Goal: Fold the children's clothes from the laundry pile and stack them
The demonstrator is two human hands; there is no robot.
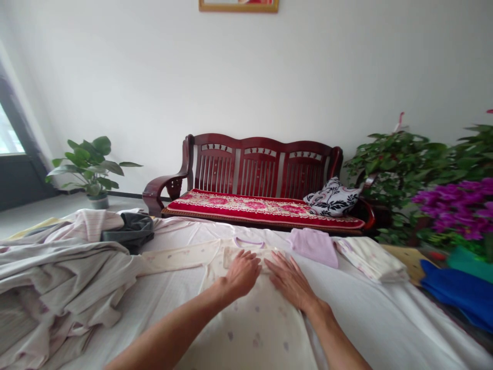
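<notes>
A cream long-sleeved top (256, 308) with small printed motifs and a lilac neckline lies spread on a white sheet (365, 308). Its left-hand sleeve stretches out sideways, while the other is folded across the chest below the neck. My left hand (243, 272) rests on that folded sleeve, fingers slightly bent and lying on the cloth. Flat against the top's right side is my right hand (290, 280), its fingers spread. Neither hand grips anything visible.
Rumpled clothes (77, 277) are heaped on the left. Right of the top lie a folded lilac garment (314, 247), a folded cream garment (372, 258) and blue cloth (458, 290). A red wooden bench (258, 169) stands behind, with potted plants (98, 169) around it.
</notes>
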